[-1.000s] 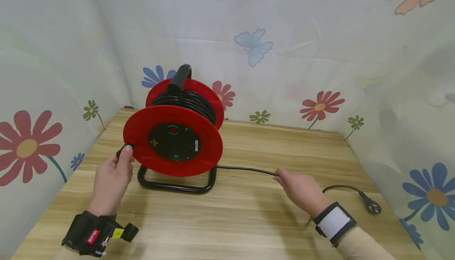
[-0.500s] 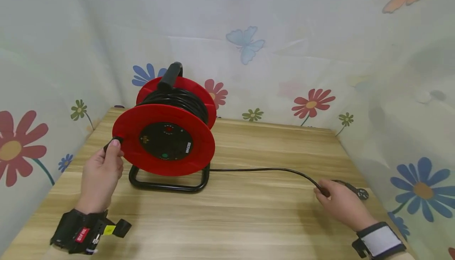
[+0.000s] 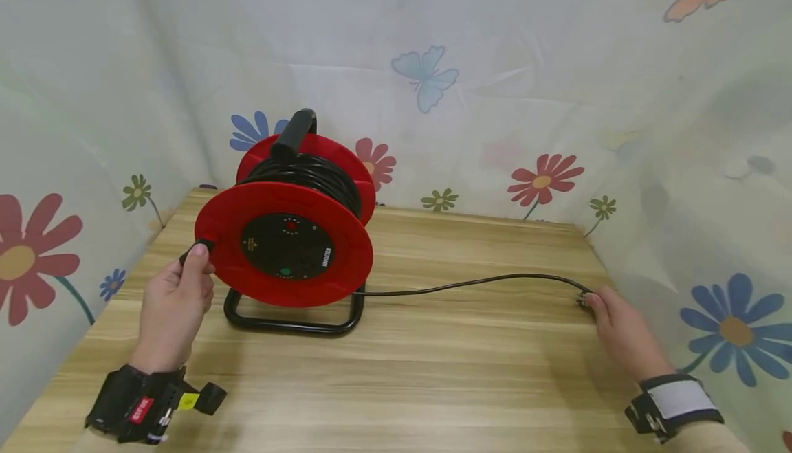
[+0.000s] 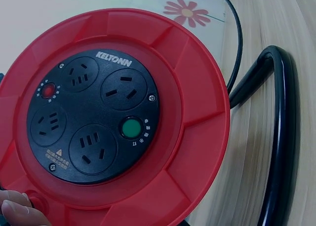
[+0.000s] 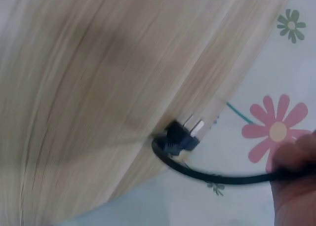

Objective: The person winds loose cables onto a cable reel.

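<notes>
A red and black cable reel (image 3: pixel 284 243) stands at the left of the table on a black tube frame (image 3: pixel 293 327). My left hand (image 3: pixel 173 308) grips the small black crank knob (image 3: pixel 193 248) at the left of the reel's front disc. A black cable (image 3: pixel 458 286) runs from the reel's lower right across to my right hand (image 3: pixel 628 333). The fingers of that hand pinch the cable near its end. In the right wrist view, the plug (image 5: pixel 180 137) hangs on a bend of cable with its metal pins exposed.
The wooden table (image 3: pixel 445 370) reaches back to a flower-printed fabric wall (image 3: pixel 507 123), with more fabric at both sides. Sockets and a green indicator light (image 4: pixel 132 129) show on the reel's face. A carrying handle (image 3: pixel 294 134) tops the reel.
My right hand has slid rightward along the cable toward its plug end, then drawn the plug up to the left. My left hand stays on the knob. The head view has shifted slightly.
</notes>
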Motion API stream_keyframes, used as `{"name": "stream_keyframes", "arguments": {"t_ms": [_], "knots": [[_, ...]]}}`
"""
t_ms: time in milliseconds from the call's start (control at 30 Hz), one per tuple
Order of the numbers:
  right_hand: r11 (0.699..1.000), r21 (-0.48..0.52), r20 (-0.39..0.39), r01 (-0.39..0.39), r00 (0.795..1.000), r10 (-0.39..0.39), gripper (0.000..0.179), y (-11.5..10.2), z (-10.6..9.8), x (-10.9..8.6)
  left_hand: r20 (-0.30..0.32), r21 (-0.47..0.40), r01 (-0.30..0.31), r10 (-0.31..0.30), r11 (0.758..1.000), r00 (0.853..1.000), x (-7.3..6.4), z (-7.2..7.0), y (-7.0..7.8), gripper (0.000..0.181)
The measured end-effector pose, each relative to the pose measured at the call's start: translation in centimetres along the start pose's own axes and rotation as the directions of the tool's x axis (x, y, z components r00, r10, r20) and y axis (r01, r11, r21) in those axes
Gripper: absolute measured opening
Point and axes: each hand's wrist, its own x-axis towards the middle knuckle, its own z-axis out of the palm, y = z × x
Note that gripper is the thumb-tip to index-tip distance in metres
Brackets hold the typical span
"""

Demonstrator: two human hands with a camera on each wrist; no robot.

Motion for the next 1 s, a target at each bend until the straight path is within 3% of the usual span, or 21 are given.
{"name": "stream_keyframes", "arguments": {"t_ms": [100,233,567,700,1000], "knots": [[1.0,-0.006,-0.008,0.02,1.0,-0.02,0.015,-0.4,0.2,0.4,-0.005,0.027,0.004,-0.004,1.0,1.0,0.0,0.0,0.0,0.043],[0.999,-0.034,0.053,0.013,0.999,-0.011,0.018,-0.8,0.4,0.7,-0.002,0.114,-0.014,0.015,0.993,1.0,0.2,0.0,0.2,0.044],[0.998,-0.053,0.112,0.021,0.994,-0.015,0.021,-1.2,1.6,0.5,0.002,0.311,-0.125,0.131,0.942,0.991,0.5,0.2,1.7,0.046],[0.998,-0.067,0.149,0.005,0.989,0.005,0.02,-1.8,1.7,0.5,0.009,0.36,-0.152,0.16,0.92,0.987,0.6,0.3,2.4,0.049],[0.996,-0.066,0.174,0.056,0.984,-0.044,0.019,-3.3,1.9,0.9,0.064,0.406,-0.225,0.219,0.886,0.974,0.5,1.3,4.5,0.056]]}}
